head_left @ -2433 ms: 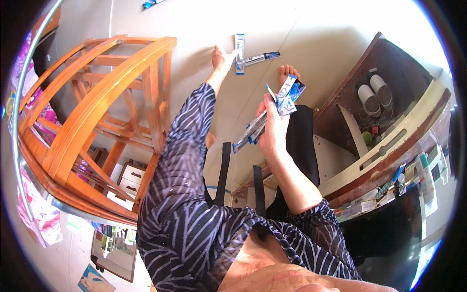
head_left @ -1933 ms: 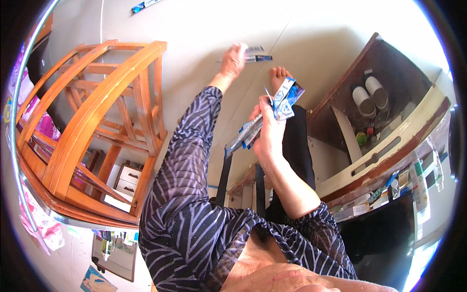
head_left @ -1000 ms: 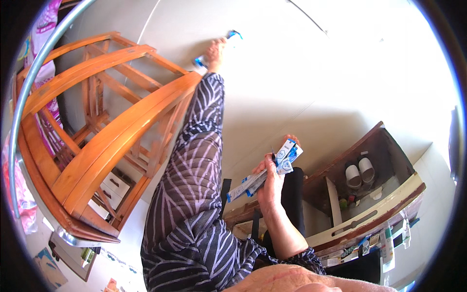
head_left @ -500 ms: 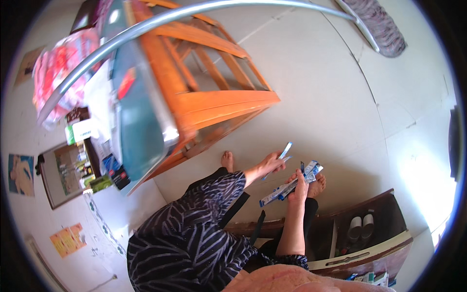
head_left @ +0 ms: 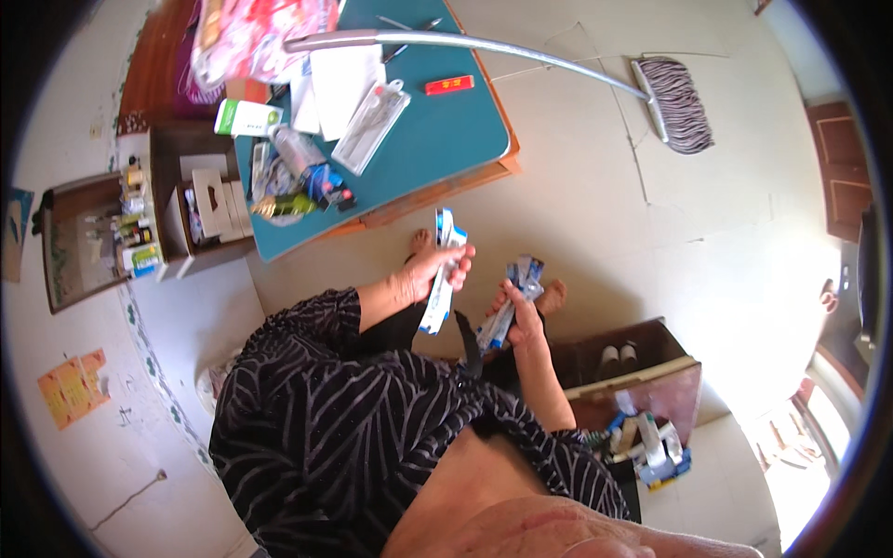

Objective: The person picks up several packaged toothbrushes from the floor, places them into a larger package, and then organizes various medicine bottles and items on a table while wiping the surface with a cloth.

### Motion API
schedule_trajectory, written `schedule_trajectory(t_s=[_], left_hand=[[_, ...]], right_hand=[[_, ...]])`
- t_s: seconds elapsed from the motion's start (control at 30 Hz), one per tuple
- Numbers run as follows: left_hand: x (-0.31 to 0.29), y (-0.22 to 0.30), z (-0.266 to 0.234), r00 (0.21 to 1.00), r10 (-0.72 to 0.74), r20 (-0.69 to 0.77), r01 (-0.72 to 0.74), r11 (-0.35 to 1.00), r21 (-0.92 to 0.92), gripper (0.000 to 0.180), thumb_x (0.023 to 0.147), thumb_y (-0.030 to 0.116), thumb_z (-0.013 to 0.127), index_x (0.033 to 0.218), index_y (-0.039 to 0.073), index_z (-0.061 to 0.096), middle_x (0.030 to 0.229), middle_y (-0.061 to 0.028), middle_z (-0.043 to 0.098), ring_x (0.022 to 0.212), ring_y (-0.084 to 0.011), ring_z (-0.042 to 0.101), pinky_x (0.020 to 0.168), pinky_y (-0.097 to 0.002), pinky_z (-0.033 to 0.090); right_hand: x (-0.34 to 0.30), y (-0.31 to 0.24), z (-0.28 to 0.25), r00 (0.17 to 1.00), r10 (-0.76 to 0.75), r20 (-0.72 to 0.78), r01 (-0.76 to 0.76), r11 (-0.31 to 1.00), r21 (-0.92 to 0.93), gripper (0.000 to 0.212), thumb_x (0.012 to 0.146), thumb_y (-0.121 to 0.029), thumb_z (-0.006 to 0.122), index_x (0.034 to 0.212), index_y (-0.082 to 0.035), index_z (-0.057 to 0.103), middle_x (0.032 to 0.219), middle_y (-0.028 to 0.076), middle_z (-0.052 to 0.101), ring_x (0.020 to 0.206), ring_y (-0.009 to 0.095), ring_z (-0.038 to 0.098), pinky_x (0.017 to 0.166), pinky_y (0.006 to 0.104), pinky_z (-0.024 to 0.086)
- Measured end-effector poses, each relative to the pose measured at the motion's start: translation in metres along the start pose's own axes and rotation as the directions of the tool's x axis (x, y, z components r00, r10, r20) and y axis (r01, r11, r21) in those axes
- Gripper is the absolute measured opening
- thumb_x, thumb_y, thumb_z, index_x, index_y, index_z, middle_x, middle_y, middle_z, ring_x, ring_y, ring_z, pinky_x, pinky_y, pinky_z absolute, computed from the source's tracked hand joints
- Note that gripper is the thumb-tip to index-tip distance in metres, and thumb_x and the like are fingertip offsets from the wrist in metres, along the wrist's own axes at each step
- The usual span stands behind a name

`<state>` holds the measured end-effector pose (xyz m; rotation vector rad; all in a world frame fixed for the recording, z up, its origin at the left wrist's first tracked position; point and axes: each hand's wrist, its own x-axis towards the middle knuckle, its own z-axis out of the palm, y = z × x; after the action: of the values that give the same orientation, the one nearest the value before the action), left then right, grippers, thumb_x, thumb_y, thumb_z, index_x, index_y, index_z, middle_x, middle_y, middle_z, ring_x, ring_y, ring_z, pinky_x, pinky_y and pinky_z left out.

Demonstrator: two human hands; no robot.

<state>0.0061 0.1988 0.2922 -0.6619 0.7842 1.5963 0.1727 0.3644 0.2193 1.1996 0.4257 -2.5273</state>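
My left hand (head_left: 420,272) is closed round a long, flat blue-and-white packet (head_left: 433,312), which sticks out above and below the fingers. To its right, my right hand (head_left: 526,321) grips several similar slim packets (head_left: 527,269), fanned a little at the top. Their lower ends show beneath the fist. The two hands are apart, over my lap and the floor, with the bare feet beyond them. What the packets contain is not visible.
A teal-topped table (head_left: 437,126) bears a clear plastic case (head_left: 372,126), a small red box (head_left: 449,86), papers and bottles. A mop (head_left: 677,102) has its handle crossing above the table. Beside my right arm are a dark wooden drawer (head_left: 679,381) and assorted packages (head_left: 651,442).
The view has swung, so the tabletop shows more fully. My left hand now holds its packet more upright and broad side showing. The right hand's packets have tilted steeper.
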Motion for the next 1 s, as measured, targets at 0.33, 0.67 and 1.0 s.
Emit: schedule_trajectory(t_s=[0.33, 0.67, 1.0], left_hand=[[-0.144, -0.045, 0.060, 0.887, 0.423, 0.184, -0.449, 0.885, 0.128, 0.039, 0.092, 0.012, 0.059, 0.127, 0.001, 0.045, 0.086, -0.0076, 0.056, 0.075, -0.0166, 0.057, 0.069, -0.0328, 0.047], [-0.189, 0.064, 0.010, 0.678, 0.713, 0.178, -0.732, 0.678, 0.071, 0.047, 0.090, 0.017, 0.068, 0.129, 0.001, 0.047, 0.083, -0.0035, 0.059, 0.079, -0.0125, 0.060, 0.071, -0.0263, 0.046], [-0.198, 0.089, -0.005, 0.595, 0.785, 0.176, -0.803, 0.567, 0.185, 0.037, 0.090, 0.027, 0.069, 0.111, -0.001, 0.059, 0.099, -0.0055, 0.065, 0.087, -0.0118, 0.059, 0.077, -0.0290, 0.049]], right_hand=[[-0.135, -0.018, 0.148, 0.984, -0.089, 0.157, 0.149, 0.892, -0.426, 0.040, 0.078, -0.016, 0.077, 0.110, -0.004, 0.056, 0.081, 0.005, 0.062, 0.074, 0.017, 0.061, 0.071, 0.0286, 0.050], [-0.103, 0.014, 0.264, 0.917, -0.202, 0.344, 0.389, 0.646, -0.657, 0.031, 0.088, -0.018, 0.061, 0.114, -0.003, 0.055, 0.076, 0.004, 0.058, 0.072, 0.014, 0.057, 0.067, 0.0282, 0.046], [-0.063, 0.058, 0.292, 0.644, -0.274, 0.714, 0.675, -0.237, -0.699, 0.031, 0.081, -0.010, 0.066, 0.111, -0.008, 0.063, 0.100, 0.012, 0.064, 0.097, 0.028, 0.062, 0.085, 0.0356, 0.048]])
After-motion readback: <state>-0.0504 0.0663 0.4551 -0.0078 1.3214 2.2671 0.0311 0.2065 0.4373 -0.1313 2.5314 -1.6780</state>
